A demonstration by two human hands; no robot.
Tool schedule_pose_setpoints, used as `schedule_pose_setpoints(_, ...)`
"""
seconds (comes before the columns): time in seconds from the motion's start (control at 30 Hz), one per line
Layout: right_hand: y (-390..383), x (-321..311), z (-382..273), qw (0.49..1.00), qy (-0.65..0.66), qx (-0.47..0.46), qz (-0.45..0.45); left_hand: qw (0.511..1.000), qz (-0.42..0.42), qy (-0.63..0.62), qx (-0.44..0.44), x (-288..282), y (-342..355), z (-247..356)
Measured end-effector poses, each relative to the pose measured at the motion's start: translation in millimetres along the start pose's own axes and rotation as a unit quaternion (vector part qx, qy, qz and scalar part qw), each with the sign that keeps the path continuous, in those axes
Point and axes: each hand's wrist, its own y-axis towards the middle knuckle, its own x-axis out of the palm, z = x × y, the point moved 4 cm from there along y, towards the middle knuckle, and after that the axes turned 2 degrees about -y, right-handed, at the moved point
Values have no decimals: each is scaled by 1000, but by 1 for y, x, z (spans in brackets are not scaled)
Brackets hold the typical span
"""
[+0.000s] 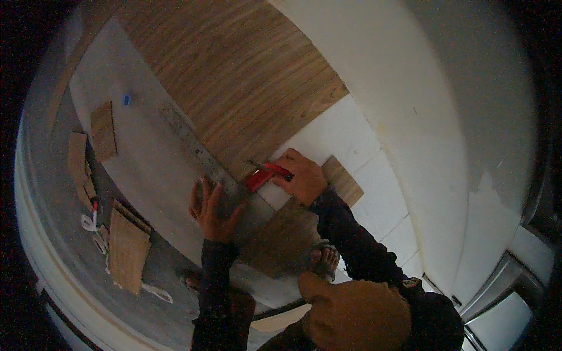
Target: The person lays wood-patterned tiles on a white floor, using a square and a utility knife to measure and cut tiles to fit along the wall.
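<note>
My right hand (pixel 301 176) is closed around a red hand tool (pixel 257 178) with a thin metal part sticking out; its exact kind is too dim to tell. The tool lies at the lower corner of the laid wood-look planks (pixel 234 70). My left hand (pixel 212 209) has its fingers spread, with nothing between them. Just beyond its fingertips lies a long metal ruler (pixel 199 152), beside the planks' left edge. A loose wood-look piece (pixel 281 237) lies between my arms, partly in shadow. Another small piece (pixel 345 182) pokes out behind my right hand.
White floor tiles (pixel 377 187) border a pale wall (pixel 433 140) on the right. At left are plank offcuts (pixel 127 245), a smaller offcut (pixel 103 131), a white cord (pixel 158 292) and a small blue object (pixel 127 99). My bare foot (pixel 325 257) rests close by.
</note>
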Motion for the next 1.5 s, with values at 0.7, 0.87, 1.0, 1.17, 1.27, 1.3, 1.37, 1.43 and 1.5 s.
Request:
schedule_pose_setpoints(0.7, 5, -3, -5, 1000, 20, 1, 6, 1000, -19, 0, -10, 18, -11, -14)
schedule_pose_setpoints(0.87, 7, -2, -5, 1000, -4, 0, -7, 1000, -5, -5, -8, 14, -11, -15)
schedule_pose_setpoints(1.0, 12, -7, -11, 999, 47, -8, -7, 999, -25, 13, -23, 9, -6, -9)
schedule_pose_setpoints(1.17, 37, -22, -15, 995, 75, 61, 13, 997, -45, 36, -45, -2, -5, -12)
schedule_pose_setpoints(1.27, 85, -67, -1, 982, -53, 15, 180, 999, -25, 7, -38, -3, 1, -2)
schedule_pose_setpoints(1.3, 106, -78, -14, 975, -67, 33, 208, 999, -24, 7, -38, -3, 1, -4)
schedule_pose_setpoints(1.37, 141, -91, -18, 966, -88, 52, 239, 999, -21, -2, -34, -4, 3, -5)
schedule_pose_setpoints(1.43, 164, -95, -10, 951, -212, -37, 224, 999, -16, -11, -26, -7, 7, -3)
schedule_pose_setpoints(1.5, 165, -90, -6, 965, -175, -22, 193, 999, -25, -6, -34, -7, 7, -3)
